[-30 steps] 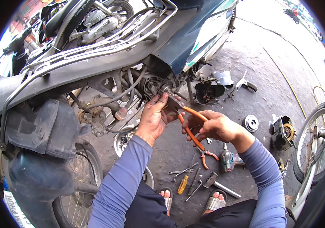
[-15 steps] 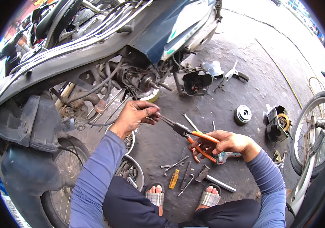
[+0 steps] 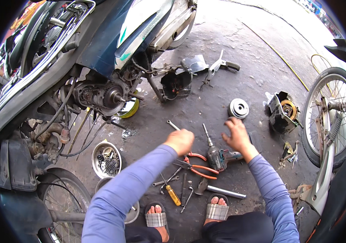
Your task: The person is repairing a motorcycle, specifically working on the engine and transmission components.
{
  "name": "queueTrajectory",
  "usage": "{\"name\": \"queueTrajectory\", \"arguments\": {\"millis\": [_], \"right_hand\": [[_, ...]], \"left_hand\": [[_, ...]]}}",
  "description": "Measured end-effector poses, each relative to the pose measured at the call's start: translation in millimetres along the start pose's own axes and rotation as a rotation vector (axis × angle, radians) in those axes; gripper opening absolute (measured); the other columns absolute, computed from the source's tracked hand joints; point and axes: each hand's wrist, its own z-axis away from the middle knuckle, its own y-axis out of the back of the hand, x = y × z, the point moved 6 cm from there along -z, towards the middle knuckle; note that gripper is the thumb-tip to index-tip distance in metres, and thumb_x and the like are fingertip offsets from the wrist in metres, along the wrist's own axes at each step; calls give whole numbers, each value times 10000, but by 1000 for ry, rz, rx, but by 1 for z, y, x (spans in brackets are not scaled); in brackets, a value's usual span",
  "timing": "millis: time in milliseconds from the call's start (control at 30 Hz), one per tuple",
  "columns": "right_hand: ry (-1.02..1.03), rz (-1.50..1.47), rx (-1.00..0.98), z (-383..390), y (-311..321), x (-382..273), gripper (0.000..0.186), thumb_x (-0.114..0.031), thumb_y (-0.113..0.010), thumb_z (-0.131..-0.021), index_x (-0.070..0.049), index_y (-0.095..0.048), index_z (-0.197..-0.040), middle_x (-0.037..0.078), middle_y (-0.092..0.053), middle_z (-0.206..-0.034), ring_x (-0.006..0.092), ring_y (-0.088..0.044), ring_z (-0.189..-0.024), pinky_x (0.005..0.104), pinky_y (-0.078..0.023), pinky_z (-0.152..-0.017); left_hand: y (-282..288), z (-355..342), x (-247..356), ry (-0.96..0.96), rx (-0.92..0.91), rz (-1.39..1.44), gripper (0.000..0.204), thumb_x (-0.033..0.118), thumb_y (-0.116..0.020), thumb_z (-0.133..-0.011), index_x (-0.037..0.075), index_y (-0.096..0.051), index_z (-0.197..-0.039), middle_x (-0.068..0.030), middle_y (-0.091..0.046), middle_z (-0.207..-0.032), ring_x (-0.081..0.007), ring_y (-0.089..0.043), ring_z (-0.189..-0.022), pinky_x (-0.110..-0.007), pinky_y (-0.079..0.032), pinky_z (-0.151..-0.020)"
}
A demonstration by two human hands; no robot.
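Observation:
My left hand (image 3: 181, 141) is closed, held over the ground near the end of a long wrench (image 3: 173, 124); whatever it may hold is hidden. With fingers apart and nothing in them, my right hand (image 3: 237, 134) reaches just in front of a round silver metal drum (image 3: 238, 108). The orange-handled pliers (image 3: 199, 167) lie on the ground below my left hand, handles spread. Between my hands lies a cordless impact driver (image 3: 218, 157) with a long socket pointing away from me. The motorcycle's exposed engine shaft (image 3: 118, 97) stands out at the upper left.
A hammer (image 3: 221, 190), a yellow-handled screwdriver (image 3: 173, 195) and several tools lie before my feet. A metal bowl (image 3: 97, 167) of small parts stands left, and a yellow tub (image 3: 131, 108) sits under the engine. A motorcycle wheel (image 3: 310, 121) and a black housing (image 3: 280, 121) are right.
The pliers have left my right hand and now lie on the ground. Both hands have separated; the right has reached toward the drum. My view has shifted right.

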Motion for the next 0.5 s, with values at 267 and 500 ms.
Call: {"name": "queueTrajectory", "arguments": {"millis": [267, 500], "right_hand": [[-535, -85, -29, -91, 5, 105, 1139, -460, -877, -610, -106, -282, -1514, 267, -274, -1529, 492, -380, -1337, 483, -400, -1082], [-594, 68, -28, -93, -4, 90, 1057, -353, -863, -627, -91, -314, -1493, 276, -342, -1473, 481, -439, -1289, 468, -432, -1062]], "left_hand": [[44, 83, 229, -199, -76, -731, 196, 168, -616, -777, 24, -728, -849, -182, -695, -827, -286, -670, -742, -477, -550, -675], [11, 35, 240, -375, -271, -540, 182, 154, -628, -817, 49, -736, -919, -150, -712, -919, -258, -697, -768, -431, -563, -659]]}}
